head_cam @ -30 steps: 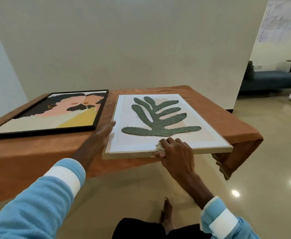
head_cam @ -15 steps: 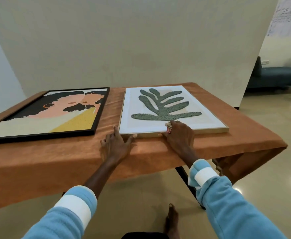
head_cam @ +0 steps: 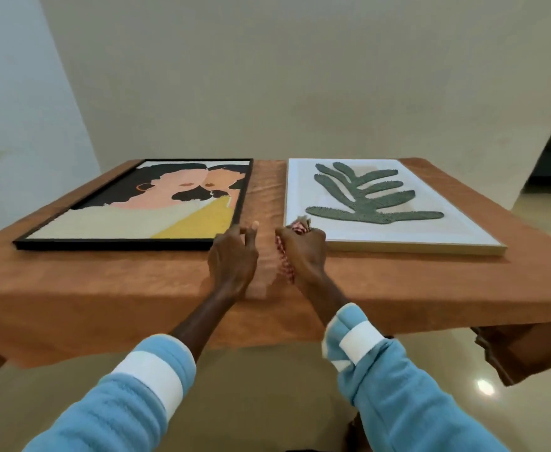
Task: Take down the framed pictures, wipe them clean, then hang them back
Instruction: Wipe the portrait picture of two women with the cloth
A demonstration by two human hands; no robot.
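Two framed pictures lie flat and side by side on a table draped in an orange-brown tablecloth (head_cam: 104,282), a strip of it bare between them. On the left is the black-framed portrait (head_cam: 143,203); on the right, the light-framed leaf picture (head_cam: 398,233). Both sit toward the far side, close to a plain wall (head_cam: 300,76).

The right hand (head_cam: 305,252) is at the near left corner of the leaf picture, fingers curled tight round a red-and-white rag (head_cam: 285,269), which hangs below the palm.

The left hand (head_cam: 233,259) is at the near right corner of the portrait, fingers loosely bent and holding nothing. Contact with the frame cannot be confirmed. Both arms wear light blue sleeves (head_cam: 150,373) with white bands.
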